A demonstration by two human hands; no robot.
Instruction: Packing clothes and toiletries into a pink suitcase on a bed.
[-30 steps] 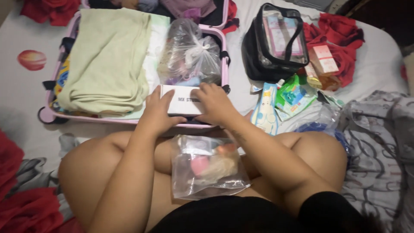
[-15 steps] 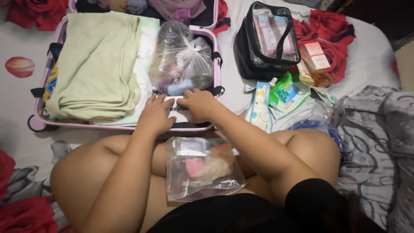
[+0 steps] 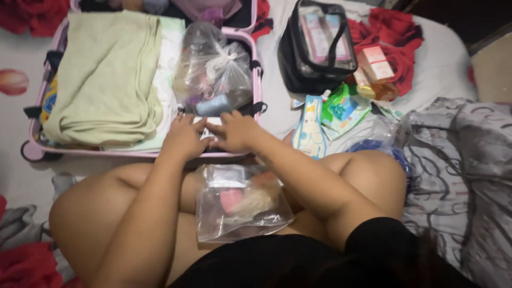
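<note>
My left hand (image 3: 184, 137) and my right hand (image 3: 237, 132) both press on a small white box (image 3: 211, 126) at the near right corner of an open pink suitcase (image 3: 258, 80). The box is mostly hidden under my fingers. Just beyond it in the suitcase lies a tied clear plastic bag (image 3: 213, 72) of small items. A folded pale green cloth (image 3: 104, 74) fills the suitcase's left side. A clear zip bag (image 3: 240, 202) with pink and tan items rests on my lap.
A black-trimmed clear toiletry bag (image 3: 316, 45) stands right of the suitcase, with an orange box (image 3: 376, 63), green and blue packets (image 3: 336, 109) and red cloth (image 3: 397, 45) near it. A grey patterned blanket (image 3: 458, 165) lies at right. My bare knees frame the lap.
The white box has gone lower into the suitcase corner under both hands, so less of it shows. The view has shifted slightly, moving everything left in frame.
</note>
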